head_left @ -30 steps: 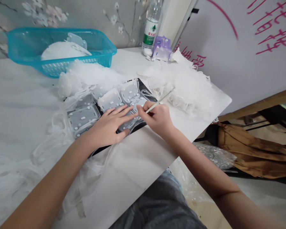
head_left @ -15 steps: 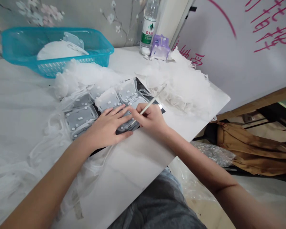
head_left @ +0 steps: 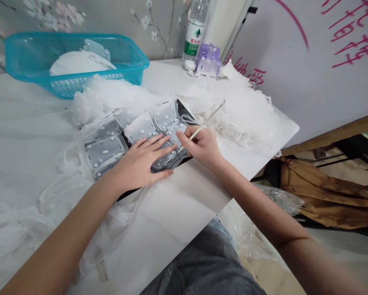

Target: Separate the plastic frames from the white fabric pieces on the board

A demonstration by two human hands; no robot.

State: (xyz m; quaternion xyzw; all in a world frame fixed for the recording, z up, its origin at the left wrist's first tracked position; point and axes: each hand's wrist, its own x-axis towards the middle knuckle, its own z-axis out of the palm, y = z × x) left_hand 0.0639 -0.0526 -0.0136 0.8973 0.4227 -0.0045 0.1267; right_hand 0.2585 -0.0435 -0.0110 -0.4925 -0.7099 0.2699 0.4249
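My left hand [head_left: 139, 160] lies flat with fingers stretched out on translucent silicone sheets [head_left: 147, 128] studded with small white bumps. The sheets rest on a black mat [head_left: 184, 110] on the white table [head_left: 171, 205]. My right hand [head_left: 204, 146] pinches a thin white stick [head_left: 209, 119] like a pen, its lower tip touching the sheet just beyond my left fingertips. More of the same sheets [head_left: 105, 149] lie to the left of my left hand.
A teal basket [head_left: 131, 61] holding white pieces stands at the back left. Heaps of thin white trimmings [head_left: 242, 110] lie behind and right of the mat. A water bottle [head_left: 194, 32] and a purple packet [head_left: 207, 59] stand at the back. A brown garment [head_left: 322, 192] lies right of the table.
My right hand with the stick has shifted slightly along the sheet; my left hand stays pressed flat. The view has wobbled a little.
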